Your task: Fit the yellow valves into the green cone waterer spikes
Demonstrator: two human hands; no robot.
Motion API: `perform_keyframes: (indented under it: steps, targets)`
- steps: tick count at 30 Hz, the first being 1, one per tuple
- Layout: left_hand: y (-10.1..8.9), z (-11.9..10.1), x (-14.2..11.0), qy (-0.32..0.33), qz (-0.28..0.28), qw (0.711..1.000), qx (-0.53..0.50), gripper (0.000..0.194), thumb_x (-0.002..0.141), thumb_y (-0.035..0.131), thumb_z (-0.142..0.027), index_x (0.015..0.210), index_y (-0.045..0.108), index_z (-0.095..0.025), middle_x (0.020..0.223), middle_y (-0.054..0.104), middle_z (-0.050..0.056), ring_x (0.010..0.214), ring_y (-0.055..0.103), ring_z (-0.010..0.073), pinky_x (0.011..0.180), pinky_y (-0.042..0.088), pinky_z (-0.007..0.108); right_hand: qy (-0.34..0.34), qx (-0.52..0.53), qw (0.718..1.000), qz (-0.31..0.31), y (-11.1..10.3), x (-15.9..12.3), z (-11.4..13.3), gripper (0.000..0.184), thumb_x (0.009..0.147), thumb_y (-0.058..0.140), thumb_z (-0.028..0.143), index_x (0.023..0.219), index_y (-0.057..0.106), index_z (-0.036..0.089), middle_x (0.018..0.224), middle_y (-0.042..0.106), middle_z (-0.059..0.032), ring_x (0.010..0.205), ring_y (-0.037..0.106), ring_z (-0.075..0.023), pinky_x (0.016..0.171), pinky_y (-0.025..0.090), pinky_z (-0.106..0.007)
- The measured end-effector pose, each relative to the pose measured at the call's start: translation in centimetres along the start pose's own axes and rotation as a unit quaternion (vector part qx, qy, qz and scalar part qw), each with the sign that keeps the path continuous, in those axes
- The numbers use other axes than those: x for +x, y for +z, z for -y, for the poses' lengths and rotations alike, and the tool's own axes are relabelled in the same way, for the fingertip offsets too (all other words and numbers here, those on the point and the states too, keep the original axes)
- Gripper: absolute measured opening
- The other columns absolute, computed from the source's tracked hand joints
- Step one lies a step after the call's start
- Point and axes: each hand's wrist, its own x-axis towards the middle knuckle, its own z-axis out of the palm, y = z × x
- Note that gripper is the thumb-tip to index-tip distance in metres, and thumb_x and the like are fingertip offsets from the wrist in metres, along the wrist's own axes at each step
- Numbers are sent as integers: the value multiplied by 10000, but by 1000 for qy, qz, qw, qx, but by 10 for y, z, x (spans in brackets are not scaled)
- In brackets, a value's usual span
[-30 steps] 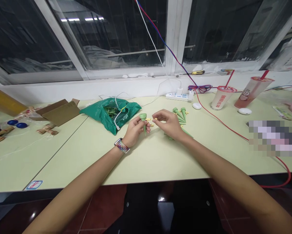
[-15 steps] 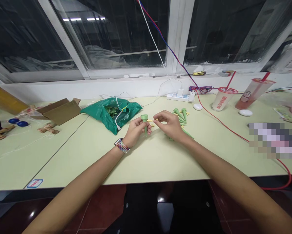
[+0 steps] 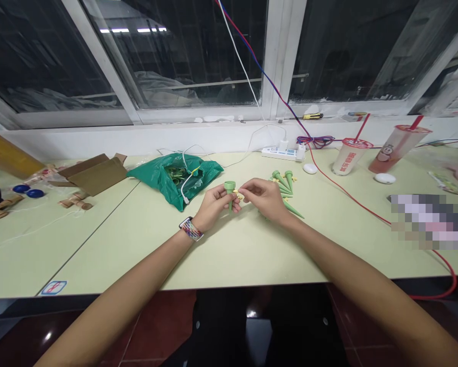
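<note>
- Well, the left hand (image 3: 215, 200) is curled around a slim green plastic spike (image 3: 230, 199), held upright just above the table, its cup-shaped top showing over the fingers.
- Right hand (image 3: 265, 197) pinches a small yellow plastic piece (image 3: 236, 193) between its fingertips, right beside the spike's top (too tiny from here to make out its shape).
- Just past the right hand, more green plastic spikes (image 3: 284, 186) lie heaped on the pale green table (image 3: 244, 250).
- A multicoloured woven watch strap (image 3: 191, 229) circles the left wrist.
- Farther back sit a crumpled green plastic bag (image 3: 173, 173) and a white power strip (image 3: 280, 154).
</note>
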Motion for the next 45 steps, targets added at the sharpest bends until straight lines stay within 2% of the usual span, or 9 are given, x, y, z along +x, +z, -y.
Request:
perform_keyframes:
  steps: [5,9,13,22,30,35,38,43,45]
  targets:
    - [1,2,0,-4,23,999,-24,197,858,757,-302,950,672,-150,832,725,39,648,693,146,651,568,282,56,27,998,27,2,-2,0,253,982,632,449,905,686,214,705,721,-2,563,675,-157,592,550,-299]
    - [1,2,2,-11,-4,999,-52,193,836,768,-296,886,650,-151,772,717,31,622,691,150,630,564,276,77,58,994,59,1,-2,0,165,973,612,389,1015,611,229,768,714,7,607,698,-157,629,579,-304]
    - [1,0,2,-13,-20,998,-63,207,815,778,-291,853,626,-156,737,715,33,605,689,155,622,562,280,55,72,994,67,-1,-2,-2,200,874,688,276,1005,542,241,856,713,4,704,731,-163,693,613,-312]
    - [1,-1,1,-19,-13,999,-40,201,830,758,-300,828,604,-170,777,722,33,625,704,164,621,568,281,34,43,996,76,-4,-2,1,97,908,656,266,957,584,220,858,706,-9,692,741,-170,673,604,-318]
    - [0,-1,0,-22,-7,999,-37,190,840,752,-307,852,622,-169,775,722,34,631,707,167,632,567,286,59,62,994,67,-2,-1,-1,191,859,740,322,941,603,217,817,708,-1,670,721,-161,660,606,-303]
    - [-2,-1,-1,-5,9,1000,3,198,850,755,-314,900,645,-157,810,724,40,644,705,156,624,544,272,115,42,988,95,-3,-1,-1,323,973,612,493,815,615,211,675,713,-6,536,653,-150,552,543,-290]
    - [-1,-1,-1,-5,20,1000,3,208,859,753,-321,922,643,-156,809,714,32,641,702,150,632,545,273,99,-11,990,101,-6,-1,0,414,1027,517,510,750,607,215,631,701,-7,517,642,-157,547,515,-295]
    - [-1,-1,0,-2,6,1000,-13,202,857,742,-318,925,651,-151,811,708,31,633,701,146,637,555,278,18,-72,995,65,-9,-2,3,137,962,607,353,986,643,223,887,751,-20,613,673,-145,589,507,-275]
    - [-1,-1,0,-1,4,1000,-14,193,855,735,-311,917,650,-149,802,704,31,630,701,148,624,554,277,-17,-79,995,61,-8,-2,4,136,924,652,325,1012,654,221,913,745,-24,649,676,-147,608,511,-271]
